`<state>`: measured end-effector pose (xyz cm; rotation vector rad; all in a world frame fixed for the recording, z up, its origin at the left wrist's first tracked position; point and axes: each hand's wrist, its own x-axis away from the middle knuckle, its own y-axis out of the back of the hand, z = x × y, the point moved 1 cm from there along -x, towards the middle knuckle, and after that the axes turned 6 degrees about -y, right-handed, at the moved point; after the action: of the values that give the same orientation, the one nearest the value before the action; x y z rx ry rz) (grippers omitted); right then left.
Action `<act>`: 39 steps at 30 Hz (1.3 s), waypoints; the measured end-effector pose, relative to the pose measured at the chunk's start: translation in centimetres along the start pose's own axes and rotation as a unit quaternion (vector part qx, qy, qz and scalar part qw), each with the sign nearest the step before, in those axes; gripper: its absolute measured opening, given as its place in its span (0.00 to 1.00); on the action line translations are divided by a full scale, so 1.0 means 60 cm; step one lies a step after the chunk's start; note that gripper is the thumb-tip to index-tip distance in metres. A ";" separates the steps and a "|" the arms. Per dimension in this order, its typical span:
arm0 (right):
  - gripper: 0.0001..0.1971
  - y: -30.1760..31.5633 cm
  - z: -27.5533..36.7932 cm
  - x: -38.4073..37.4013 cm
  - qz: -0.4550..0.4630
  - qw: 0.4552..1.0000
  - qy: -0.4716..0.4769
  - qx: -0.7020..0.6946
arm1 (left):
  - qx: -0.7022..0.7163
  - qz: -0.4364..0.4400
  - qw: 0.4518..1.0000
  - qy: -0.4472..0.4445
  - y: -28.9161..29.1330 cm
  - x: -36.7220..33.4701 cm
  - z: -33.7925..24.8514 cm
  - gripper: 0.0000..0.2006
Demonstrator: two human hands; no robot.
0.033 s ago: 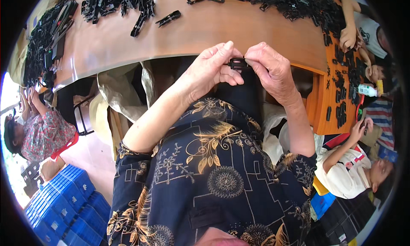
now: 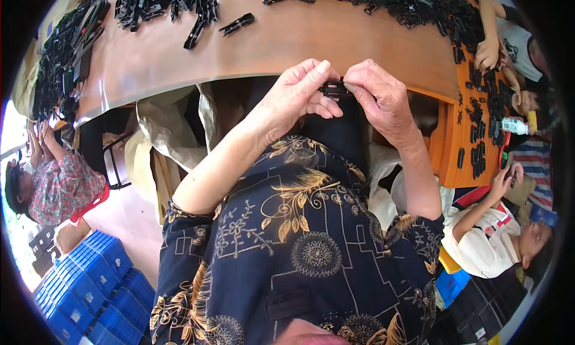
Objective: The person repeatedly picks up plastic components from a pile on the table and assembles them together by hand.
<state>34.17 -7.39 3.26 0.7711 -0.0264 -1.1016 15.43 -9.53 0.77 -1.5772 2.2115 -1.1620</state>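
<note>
While I watch, my left hand [image 2: 297, 92] and right hand [image 2: 384, 98] share a black slotted part [image 2: 334, 89].
Fingers of both clamp it by the near edge of the table [image 2: 269, 48].

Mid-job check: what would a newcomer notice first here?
Probably the left hand and right hand, above centre, holding a small black slotted piece between them by the brown table's near edge. Next, the dark shirt with gold leaf patterns filling the lower middle, and a heap of black pieces on the table at upper right. Stacked blue containers stand out at lower left.
</note>
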 end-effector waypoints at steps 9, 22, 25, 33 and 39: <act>0.11 -0.014 0.047 0.040 0.030 0.997 0.010 0.070 | -0.124 -0.024 0.991 -0.049 0.032 0.027 0.048 0.09; 0.13 -0.060 0.020 0.074 -0.014 0.987 0.031 0.159 | -0.801 -0.187 0.476 -0.312 0.106 -0.006 -0.087 0.15; 0.12 -0.084 0.012 0.072 -0.037 0.996 -0.070 0.028 | -0.840 -0.184 0.393 -0.325 0.185 -0.047 -0.138 0.15; 0.13 -0.119 0.003 0.045 -0.072 0.854 -0.293 -0.424 | -0.540 -0.054 0.802 -0.248 0.139 -0.020 -0.111 0.20; 0.12 -0.127 0.029 0.026 -0.054 0.791 -0.279 -0.542 | -0.267 0.051 0.927 -0.256 0.087 0.041 -0.042 0.31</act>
<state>28.24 -11.29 -0.33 -0.6111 0.1470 -1.1923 9.24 -9.76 -0.40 -1.6622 2.2884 -0.0655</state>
